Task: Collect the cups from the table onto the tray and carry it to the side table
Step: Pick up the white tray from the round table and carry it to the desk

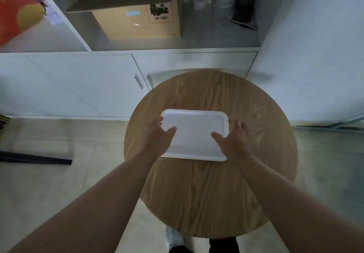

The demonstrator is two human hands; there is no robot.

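Note:
A white rectangular tray with nothing on it lies flat at the middle of a round wooden table, either on its top or just above it. My left hand holds the tray's left short edge, thumb on top and fingers around the rim. My right hand holds the right short edge the same way. No cups are in view anywhere. The picture is slightly blurred.
White low cabinets with metal handles stand just behind the table. On the shelf above them sits an open cardboard box. A white wall is at the right. A dark flat strip lies on the tiled floor at the left.

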